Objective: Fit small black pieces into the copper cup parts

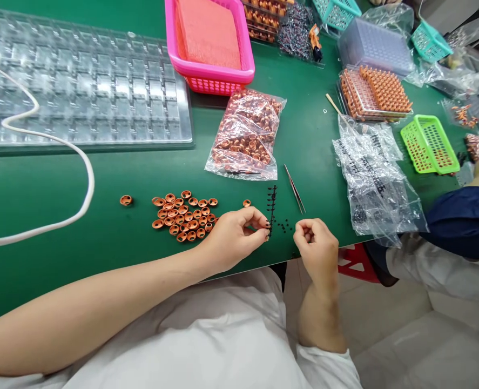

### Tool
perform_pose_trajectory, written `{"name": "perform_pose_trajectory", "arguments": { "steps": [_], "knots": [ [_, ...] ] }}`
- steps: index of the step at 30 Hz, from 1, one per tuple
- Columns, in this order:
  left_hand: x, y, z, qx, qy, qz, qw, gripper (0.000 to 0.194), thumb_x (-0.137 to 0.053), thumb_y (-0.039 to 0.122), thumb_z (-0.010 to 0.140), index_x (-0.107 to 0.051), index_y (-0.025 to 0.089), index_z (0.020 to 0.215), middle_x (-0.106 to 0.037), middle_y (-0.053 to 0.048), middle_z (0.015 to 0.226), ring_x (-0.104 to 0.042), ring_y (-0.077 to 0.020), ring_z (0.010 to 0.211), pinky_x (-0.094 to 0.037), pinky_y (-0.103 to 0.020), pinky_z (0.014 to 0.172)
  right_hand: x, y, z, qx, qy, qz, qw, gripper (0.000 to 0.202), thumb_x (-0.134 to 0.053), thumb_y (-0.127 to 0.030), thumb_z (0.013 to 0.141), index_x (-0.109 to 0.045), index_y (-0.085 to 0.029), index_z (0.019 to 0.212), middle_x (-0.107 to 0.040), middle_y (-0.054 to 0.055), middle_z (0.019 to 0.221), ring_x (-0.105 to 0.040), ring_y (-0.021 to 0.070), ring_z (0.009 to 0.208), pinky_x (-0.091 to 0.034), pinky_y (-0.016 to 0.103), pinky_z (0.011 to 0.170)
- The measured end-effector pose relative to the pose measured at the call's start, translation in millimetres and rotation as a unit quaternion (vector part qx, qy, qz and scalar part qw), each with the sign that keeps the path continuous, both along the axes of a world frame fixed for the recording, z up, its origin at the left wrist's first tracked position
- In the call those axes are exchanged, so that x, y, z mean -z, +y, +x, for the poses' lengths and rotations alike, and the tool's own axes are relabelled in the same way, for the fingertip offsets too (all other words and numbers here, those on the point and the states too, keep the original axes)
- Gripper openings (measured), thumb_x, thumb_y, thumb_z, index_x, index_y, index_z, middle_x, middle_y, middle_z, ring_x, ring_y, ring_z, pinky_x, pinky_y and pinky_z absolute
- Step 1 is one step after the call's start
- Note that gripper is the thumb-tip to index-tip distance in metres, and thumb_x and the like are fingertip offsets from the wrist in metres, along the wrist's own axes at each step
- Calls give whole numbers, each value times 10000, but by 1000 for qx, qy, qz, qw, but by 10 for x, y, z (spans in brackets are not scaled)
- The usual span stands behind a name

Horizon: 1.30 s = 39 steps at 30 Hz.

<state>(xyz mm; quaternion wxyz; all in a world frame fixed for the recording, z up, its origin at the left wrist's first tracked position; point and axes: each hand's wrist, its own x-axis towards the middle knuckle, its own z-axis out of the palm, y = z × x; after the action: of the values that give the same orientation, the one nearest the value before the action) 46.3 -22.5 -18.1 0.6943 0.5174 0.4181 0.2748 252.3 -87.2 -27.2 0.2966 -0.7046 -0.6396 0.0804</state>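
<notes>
My left hand (239, 235) pinches the lower part of a thin black strip with short side prongs (272, 202), which stands up from the fingers over the table. Facing it, my right hand (317, 244) is closed with thumb and forefinger pressed together; whatever it may hold is too small or hidden to make out. Several tiny black pieces (283, 226) lie scattered between the two hands. Tweezers (295, 190) rest just beyond my right hand. Left of my left hand is a loose group of small copper-coloured cups (184, 216), with one cup (246, 203) near my knuckles.
A bag of copper-coloured cups (247, 135) lies ahead, before a pink basket (210, 81). Clear plastic tray (81, 86) and white cable (87, 178) occupy the left. Plastic bags (379, 183), a green basket (429, 143) and a co-worker's dark sleeve (461, 221) are at right.
</notes>
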Motion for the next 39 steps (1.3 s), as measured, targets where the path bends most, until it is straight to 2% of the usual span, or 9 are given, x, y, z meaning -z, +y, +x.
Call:
{"name": "perform_pose_trajectory", "arguments": {
  "steps": [4,12,24,27,30,32,34,36,39],
  "knots": [
    [10,3,-1,3,2,4,1000,111,-671,280,788,-612,188,807,-675,-12,779,-678,-170,747,-563,-284,709,11,21,66,-35,-13,-37,999,149,-534,-153,908,-613,-215,797,-578,-13,753,-479,108,575,-429,262,611],
    [-4,28,-2,7,16,6,1000,127,-678,294,778,-616,186,799,-675,-15,775,-665,-172,756,-549,-281,703,9,17,85,-65,-54,-21,996,162,-511,-143,948,-634,-220,877,-609,12,783,-548,142,680,-439,277,674],
    [14,24,2,7,6,-9,1000,125,-697,276,762,-622,184,802,-683,-19,794,-658,-166,766,-536,-264,694,100,15,106,-48,-80,22,995,157,-525,-142,941,-660,-221,940,-645,28,803,-570,148,681,-479,287,678],
    [-10,29,0,25,6,-9,1000,109,-678,270,766,-618,187,803,-680,-17,777,-660,-166,747,-540,-268,690,74,-23,59,-15,-20,45,999,135,-556,-177,947,-680,-224,968,-667,40,847,-573,144,659,-500,293,650],
    [-57,43,-25,92,1,-14,996,82,-650,246,762,-614,186,804,-682,-17,757,-662,-168,719,-535,-266,664,-3,-56,-14,43,123,51,990,155,-598,-254,946,-684,-236,1073,-675,51,939,-622,150,727,-523,279,620],
    [-96,57,-54,165,2,-17,986,71,-635,208,745,-629,183,811,-684,-11,733,-652,-160,680,-520,-251,629,-89,-54,-48,29,239,34,970,300,-608,-332,944,-630,-250,1232,-667,56,994,-626,147,728,-535,277,606],
    [-133,73,-86,234,12,-12,972,122,-613,150,723,-662,177,831,-685,-2,717,-630,-145,641,-497,-227,592,-194,-34,-51,-26,322,2,946,413,-605,-407,940,-577,-249,1320,-658,61,1015,-620,146,719,-546,287,613],
    [-162,88,-113,269,20,-1,963,203,-586,103,697,-695,172,854,-689,3,718,-610,-135,628,-480,-211,572,-293,-11,-23,-70,347,-45,934,374,-628,-432,926,-633,-239,1246,-654,45,941,-617,147,716,-544,281,620],
    [-190,113,-137,272,31,9,962,259,-572,96,685,-728,166,880,-686,2,720,-598,-139,635,-480,-214,578,-363,-4,41,-86,327,-121,933,189,-672,-389,909,-730,-228,990,-647,7,798,-588,118,625,-500,237,549]
  ]
}}
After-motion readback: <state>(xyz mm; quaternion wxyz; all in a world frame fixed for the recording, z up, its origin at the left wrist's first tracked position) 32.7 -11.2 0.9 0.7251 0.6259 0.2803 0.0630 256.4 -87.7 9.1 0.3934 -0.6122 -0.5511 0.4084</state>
